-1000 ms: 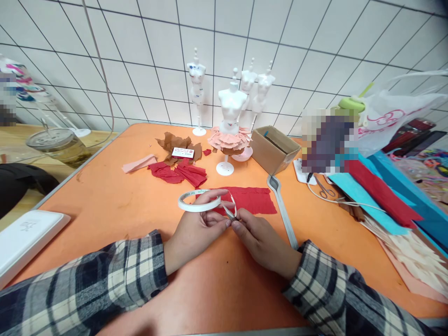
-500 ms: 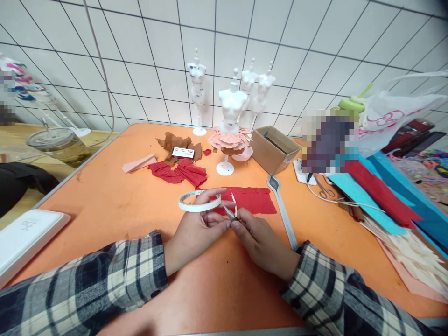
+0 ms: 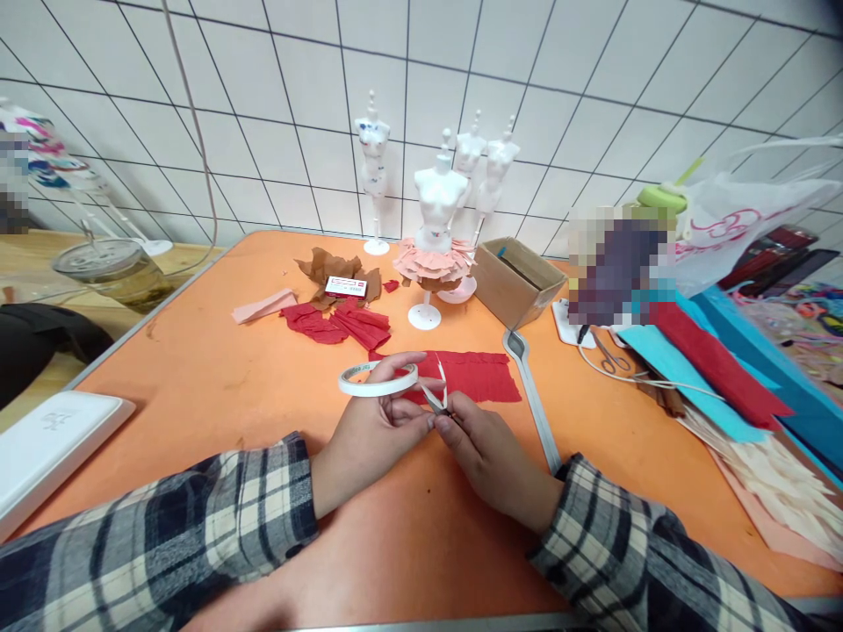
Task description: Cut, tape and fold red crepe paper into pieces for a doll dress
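Observation:
A white roll of tape (image 3: 378,384) hangs on the fingers of my left hand (image 3: 369,443), whose thumb and fingertips are closed. My right hand (image 3: 493,452) pinches with thumb and forefinger right against the left fingertips. Up from this pinch stands a thin white strip of tape (image 3: 443,382), with a short greyish piece (image 3: 433,400) beside it. Fingers partly hide where the two meet. Behind both hands lies a flat rectangle of red crepe paper (image 3: 484,376) on the orange table. Farther back stands a white mini dress form (image 3: 440,197) wearing a ruffled pink skirt (image 3: 433,261).
Crumpled red paper (image 3: 316,323) and brown paper (image 3: 322,268) lie back left, a small white-and-red box (image 3: 346,288) on them. A cardboard box (image 3: 517,285), grey strap (image 3: 536,408), scissors (image 3: 611,355) and coloured paper sheets (image 3: 711,351) are to the right. A white power bank (image 3: 59,452) sits left.
The greyish piece between the fingertips has shifted slightly and shows more apart from the white strip. Both hands keep nearly the same place and grip; the view has moved very slightly.

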A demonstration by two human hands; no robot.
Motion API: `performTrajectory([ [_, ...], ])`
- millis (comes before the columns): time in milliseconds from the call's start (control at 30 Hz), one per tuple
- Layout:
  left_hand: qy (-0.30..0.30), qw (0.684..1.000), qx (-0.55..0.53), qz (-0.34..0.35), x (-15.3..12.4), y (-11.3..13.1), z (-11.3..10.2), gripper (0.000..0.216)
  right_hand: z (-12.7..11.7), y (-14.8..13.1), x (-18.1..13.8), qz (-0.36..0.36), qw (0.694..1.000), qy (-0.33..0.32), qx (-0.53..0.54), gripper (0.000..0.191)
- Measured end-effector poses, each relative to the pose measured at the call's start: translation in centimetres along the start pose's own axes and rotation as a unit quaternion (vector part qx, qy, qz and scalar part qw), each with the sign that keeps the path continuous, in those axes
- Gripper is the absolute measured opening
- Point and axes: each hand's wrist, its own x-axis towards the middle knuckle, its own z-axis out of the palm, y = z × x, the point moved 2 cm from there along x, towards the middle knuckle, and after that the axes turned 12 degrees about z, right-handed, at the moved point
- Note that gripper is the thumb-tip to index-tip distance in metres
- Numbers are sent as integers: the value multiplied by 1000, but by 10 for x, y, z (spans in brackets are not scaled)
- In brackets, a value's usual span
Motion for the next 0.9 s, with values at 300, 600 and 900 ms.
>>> performTrajectory([
  [300, 7, 1000, -12, -9, -1, 3, 1, 60, 2, 0, -3, -12, 999, -13, 29, 26],
  [600, 24, 999, -11, 18, -3, 12, 2, 67, -3, 0, -2, -13, 999, -24, 40, 28],
  [900, 9, 1000, 2, 6, 0, 6, -2, 55, -5, 2, -2, -2, 999, -13, 37, 28],
])
